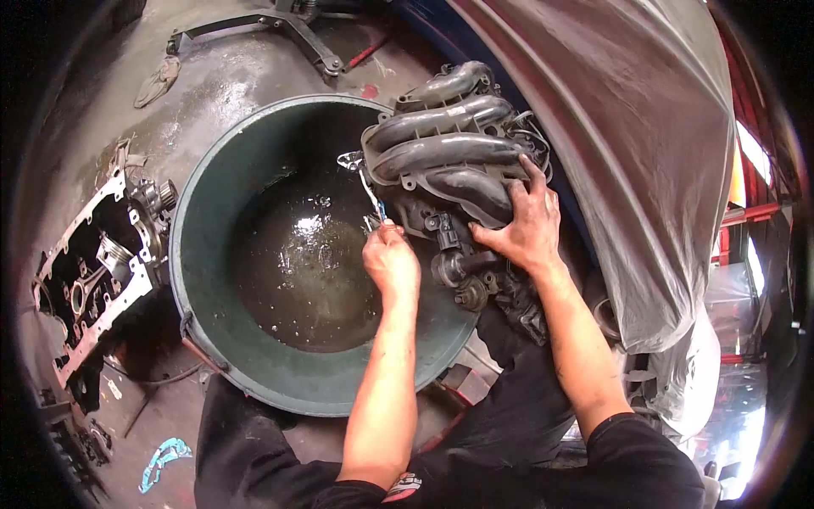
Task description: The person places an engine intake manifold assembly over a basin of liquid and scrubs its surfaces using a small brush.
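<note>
A black plastic intake manifold [458, 153] with several curved runners leans on the right rim of a large green tub [203, 339]. My right hand [530, 225] grips its right side, the fingers over a runner and the thumb spread low beside the throttle end [458, 263]. Over the tub, my left hand [392, 259] is closed around a slim light-coloured tool [369, 191] with a bit of blue. That tool reaches up to the manifold's left edge; its exact kind is unclear. Dark, bubbly liquid [314, 280] lies in the tub's bottom.
An engine block [97, 263] stands on the floor at left. Legs of a metal stand [288, 30] and a rag [158, 82] are at the top. A grey cover [610, 153] drapes over something at right. A blue cloth strip [164, 462] lies at lower left.
</note>
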